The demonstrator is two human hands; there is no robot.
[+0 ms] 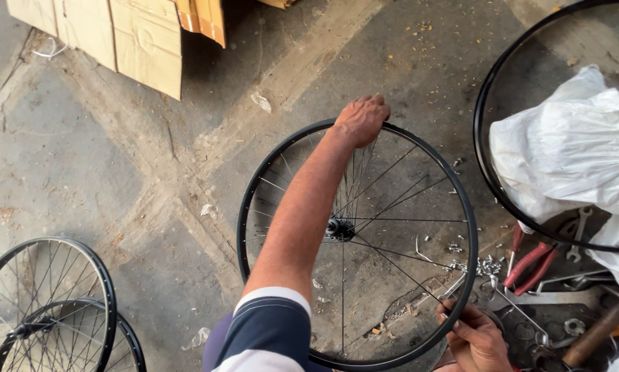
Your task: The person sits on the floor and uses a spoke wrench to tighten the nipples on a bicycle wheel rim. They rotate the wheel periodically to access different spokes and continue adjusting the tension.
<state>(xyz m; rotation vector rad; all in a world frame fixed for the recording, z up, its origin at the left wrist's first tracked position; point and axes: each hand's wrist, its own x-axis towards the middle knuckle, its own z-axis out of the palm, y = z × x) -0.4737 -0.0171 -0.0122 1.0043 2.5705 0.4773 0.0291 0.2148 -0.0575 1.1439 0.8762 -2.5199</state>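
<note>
A black bicycle wheel, its rim [243,207] upright on the concrete floor, has thin steel spokes running to a dark hub [339,229]. My left hand [361,118] is closed over the far top of the rim, arm stretched across the wheel. At the near lower right of the rim, my right hand [476,339] pinches a thin metal spoke [454,288]. Whether it also holds a small tool is hidden by the fingers.
Small metal spoke nipples [486,265], red-handled pliers [530,265], wrenches [580,233] and a wooden handle [595,336] lie at the right. A bare black rim [482,124] holds a white plastic bag [571,148]. Two spoked wheels [47,303] lie bottom left, cardboard [137,41] top left.
</note>
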